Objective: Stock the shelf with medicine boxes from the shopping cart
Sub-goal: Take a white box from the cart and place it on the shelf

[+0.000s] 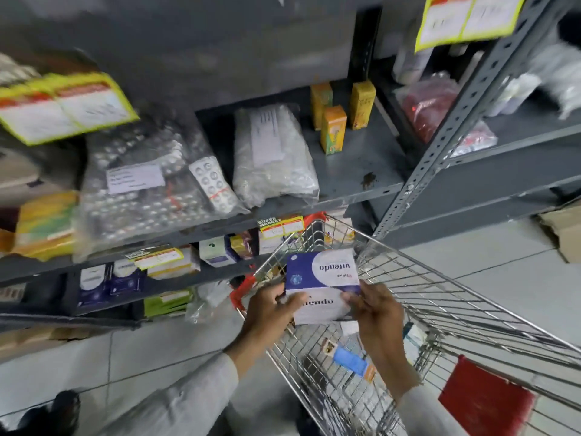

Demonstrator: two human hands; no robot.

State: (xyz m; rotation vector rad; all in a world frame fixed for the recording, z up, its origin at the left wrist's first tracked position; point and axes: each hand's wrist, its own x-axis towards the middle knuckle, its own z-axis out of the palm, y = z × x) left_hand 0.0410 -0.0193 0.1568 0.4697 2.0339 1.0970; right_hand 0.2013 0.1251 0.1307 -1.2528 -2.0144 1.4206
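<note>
Grey steel shelf point(352, 171) rises beyond both hands; wire shopping cart point(440, 297) sits beneath them. White-and-blue cardboard medicine boxes point(322, 284), light, stiff, crushable, are pinched at opposite short edges by left hand point(270, 313) and right hand point(377, 313).

box point(323, 287): lower face partly covered by fingers of both hands, first letters of print hidden
left shelf tags point(66, 105): motion-blurred, text unreadable
top tag point(465, 17): cut by top edge, blurred
cart point(440, 316): near end cut by bottom edge
cart items point(349, 360): small, behind wire, labels unreadable
shoe point(63, 407): blurred, partly cut off
</note>
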